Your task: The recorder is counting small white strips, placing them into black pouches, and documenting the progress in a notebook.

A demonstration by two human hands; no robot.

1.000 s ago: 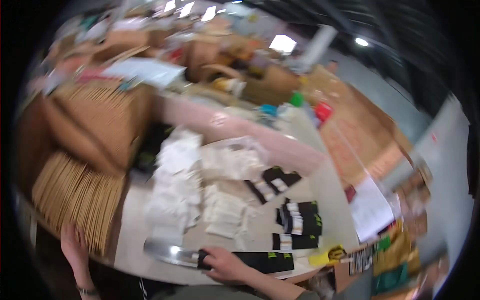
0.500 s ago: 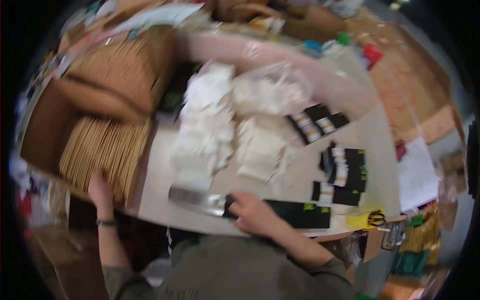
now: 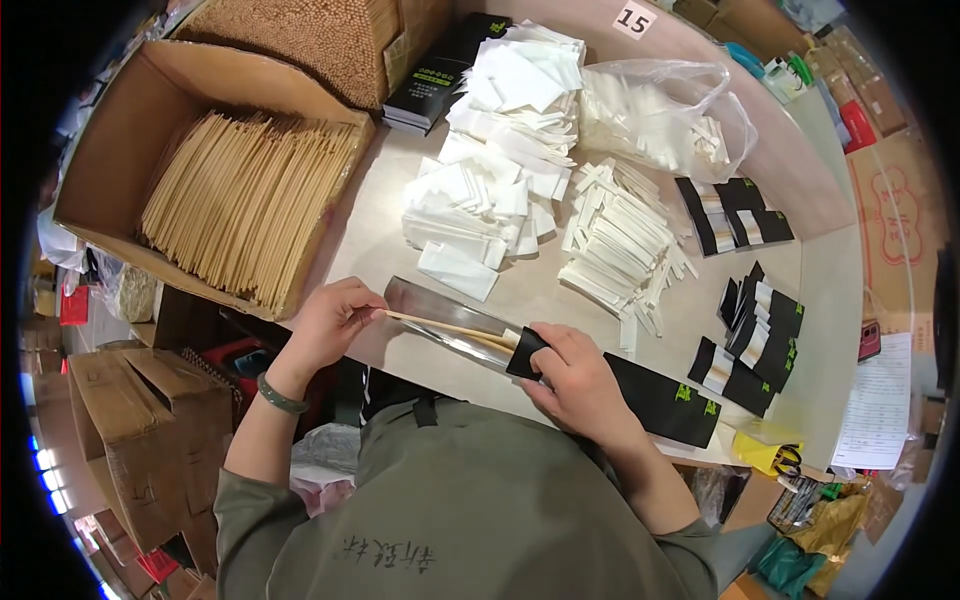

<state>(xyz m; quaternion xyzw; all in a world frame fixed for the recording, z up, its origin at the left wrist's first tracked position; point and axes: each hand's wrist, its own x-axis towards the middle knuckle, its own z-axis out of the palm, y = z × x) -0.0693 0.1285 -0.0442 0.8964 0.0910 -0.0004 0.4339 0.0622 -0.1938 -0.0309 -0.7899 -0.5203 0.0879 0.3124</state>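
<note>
My left hand (image 3: 335, 318) pinches the left end of a pair of wooden chopsticks (image 3: 445, 327). They slant over a shiny metal trough (image 3: 415, 298) at the table's front edge. The chopsticks' far end reaches the mouth of a black paper sleeve (image 3: 523, 356), where a small white piece (image 3: 511, 338) shows. My right hand (image 3: 582, 385) is closed round this sleeve, fingers on top; what lies inside it is hidden. Right of that hand, more black sleeves (image 3: 660, 398) with green print lie in an overlapping row.
A cardboard box (image 3: 110, 205) of chopsticks stands left, another packed box (image 3: 385, 50) behind it. White napkins (image 3: 480, 185), slim white packets (image 3: 620, 240) and a clear bag (image 3: 730, 90) fill the middle. Filled black sleeves (image 3: 745, 225) lie right, near yellow-handled scissors (image 3: 768, 452).
My left hand has come out of the chopstick box to the trough, now with chopsticks. My right hand has shifted right, onto the sleeve's mouth. The view has tilted.
</note>
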